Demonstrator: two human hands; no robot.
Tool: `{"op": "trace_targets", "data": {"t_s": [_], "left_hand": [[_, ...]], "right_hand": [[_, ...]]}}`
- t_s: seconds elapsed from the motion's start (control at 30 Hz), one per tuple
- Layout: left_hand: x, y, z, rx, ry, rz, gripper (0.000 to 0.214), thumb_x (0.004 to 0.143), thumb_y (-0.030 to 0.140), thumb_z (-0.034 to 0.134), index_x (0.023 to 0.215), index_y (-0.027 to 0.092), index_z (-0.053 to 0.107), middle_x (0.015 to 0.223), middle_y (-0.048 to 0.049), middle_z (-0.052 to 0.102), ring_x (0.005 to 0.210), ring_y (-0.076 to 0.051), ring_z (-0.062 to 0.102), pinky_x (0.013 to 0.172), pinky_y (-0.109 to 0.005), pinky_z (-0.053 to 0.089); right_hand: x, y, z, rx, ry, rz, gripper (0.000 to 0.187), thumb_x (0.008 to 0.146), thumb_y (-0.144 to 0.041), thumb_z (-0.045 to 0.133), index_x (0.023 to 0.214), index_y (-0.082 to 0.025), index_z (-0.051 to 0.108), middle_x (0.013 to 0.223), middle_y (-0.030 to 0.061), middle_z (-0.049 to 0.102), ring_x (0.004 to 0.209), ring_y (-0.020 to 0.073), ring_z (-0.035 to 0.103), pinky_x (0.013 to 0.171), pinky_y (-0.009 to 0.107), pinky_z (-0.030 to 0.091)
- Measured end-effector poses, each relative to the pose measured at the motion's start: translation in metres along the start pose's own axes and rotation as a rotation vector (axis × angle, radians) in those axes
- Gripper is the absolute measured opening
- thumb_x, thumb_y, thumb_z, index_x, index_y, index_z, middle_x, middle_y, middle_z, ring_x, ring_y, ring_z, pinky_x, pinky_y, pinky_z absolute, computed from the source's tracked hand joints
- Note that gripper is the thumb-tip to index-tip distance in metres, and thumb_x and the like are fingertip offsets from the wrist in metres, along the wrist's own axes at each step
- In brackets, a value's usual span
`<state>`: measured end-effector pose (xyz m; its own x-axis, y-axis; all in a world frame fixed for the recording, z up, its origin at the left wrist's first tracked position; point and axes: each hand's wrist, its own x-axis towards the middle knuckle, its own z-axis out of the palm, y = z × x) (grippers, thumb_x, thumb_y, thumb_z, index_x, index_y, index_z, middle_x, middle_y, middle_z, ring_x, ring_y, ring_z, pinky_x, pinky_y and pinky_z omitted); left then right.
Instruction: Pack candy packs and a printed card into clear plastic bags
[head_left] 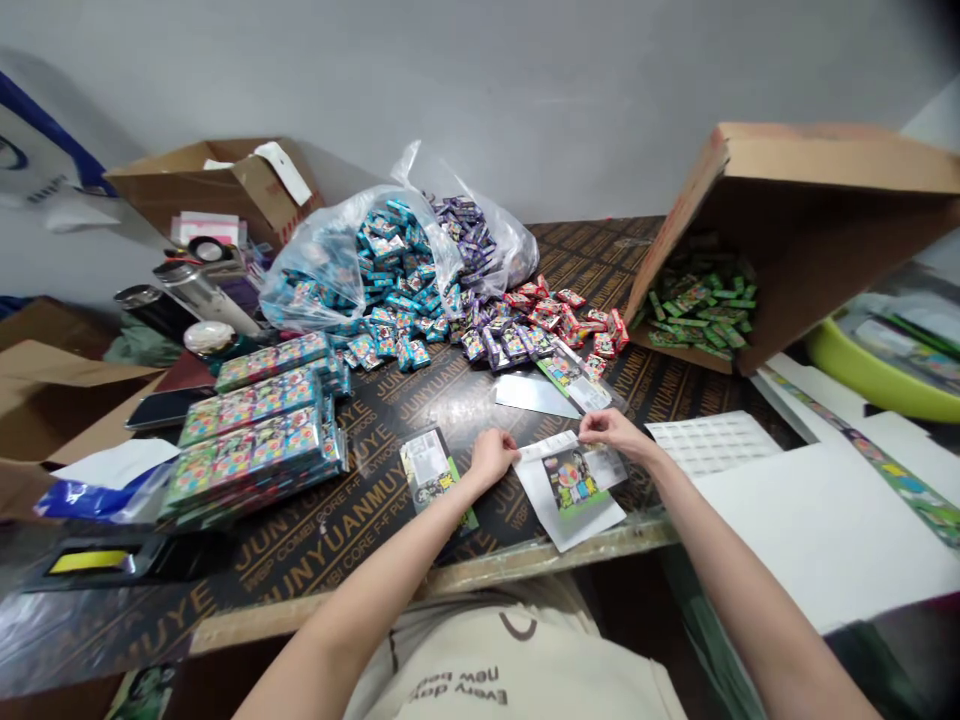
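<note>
My left hand [493, 456] is closed in a pinch at the left top corner of a white sheet [551, 525] near the table's front edge. At its upper right edge my right hand [611, 432] pinches too, fingertips together. A printed card [574, 480] with colourful figures, seemingly in a clear sleeve, lies over the sheet. Left of my left hand, another printed card [427, 468] rests on the dark table. Beyond the hands are a further green-edged card [574, 378] and a shiny pale flat piece [534, 394].
Small wrapped packets lie behind: blue [401, 255], purple [469, 235], red [562, 310]. Green packets [701, 305] fill a tipped cardboard box [825, 160]. Stacked packs [255, 430] stand left, beside a steel flask [199, 295]. A label sheet [712, 447] lies right.
</note>
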<state>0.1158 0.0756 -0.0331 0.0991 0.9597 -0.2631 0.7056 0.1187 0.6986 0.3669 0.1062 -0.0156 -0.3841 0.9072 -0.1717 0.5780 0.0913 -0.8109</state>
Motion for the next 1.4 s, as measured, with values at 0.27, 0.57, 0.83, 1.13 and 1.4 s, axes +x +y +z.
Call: {"op": "trace_targets", "data": {"t_s": [0.27,0.57,0.83,1.13,1.4], "left_hand": [[-0.028,-0.034,-0.066,0.103,0.203,0.047,0.032,0.068,0.028,0.063,0.098,0.019,0.064,0.105,-0.0104,0.058,0.102,-0.025,0.049,0.087,-0.034,0.035],[-0.035,-0.092,-0.133,-0.044,0.196,-0.142,0.036,0.054,0.036,0.071,0.082,0.015,0.067,0.083,-0.0088,0.065,0.084,-0.025,0.056,0.075,-0.032,0.039],[-0.047,-0.061,-0.154,-0.445,0.057,-0.073,0.034,0.059,0.037,0.067,0.08,0.011,0.067,0.066,-0.0045,0.065,0.057,-0.012,0.055,0.052,-0.022,0.04],[-0.052,-0.043,-0.146,-0.596,0.086,-0.049,0.023,0.051,0.029,0.073,0.059,0.011,0.062,0.052,-0.0002,0.059,0.047,-0.009,0.05,0.049,-0.022,0.04],[-0.074,-0.026,-0.148,-0.168,0.194,0.271,0.019,0.068,0.032,0.062,0.068,0.014,0.068,0.066,-0.0046,0.068,0.062,-0.015,0.059,0.059,-0.024,0.044]], "right_hand": [[-0.007,0.0,0.011,-0.508,0.321,-0.012,0.025,0.058,-0.034,0.07,0.075,-0.019,0.061,0.084,0.0061,0.058,0.09,0.0262,0.049,0.078,0.038,0.029],[0.037,-0.086,0.1,-0.039,0.108,-0.33,0.034,0.078,-0.035,0.055,0.108,-0.02,0.056,0.11,0.0086,0.058,0.103,0.0204,0.051,0.088,0.035,0.038],[0.073,-0.148,0.15,0.589,0.02,-0.069,0.028,0.067,-0.039,0.062,0.083,-0.016,0.064,0.071,0.0017,0.065,0.063,0.013,0.058,0.053,0.023,0.047],[0.059,-0.157,0.125,0.632,-0.021,0.036,0.015,0.057,-0.024,0.067,0.068,-0.014,0.066,0.062,-0.0004,0.062,0.057,0.0089,0.053,0.047,0.017,0.04],[0.045,-0.152,0.112,0.698,-0.091,0.023,0.023,0.057,-0.031,0.07,0.072,-0.014,0.066,0.066,0.0004,0.063,0.06,0.0105,0.057,0.052,0.019,0.043]]}}
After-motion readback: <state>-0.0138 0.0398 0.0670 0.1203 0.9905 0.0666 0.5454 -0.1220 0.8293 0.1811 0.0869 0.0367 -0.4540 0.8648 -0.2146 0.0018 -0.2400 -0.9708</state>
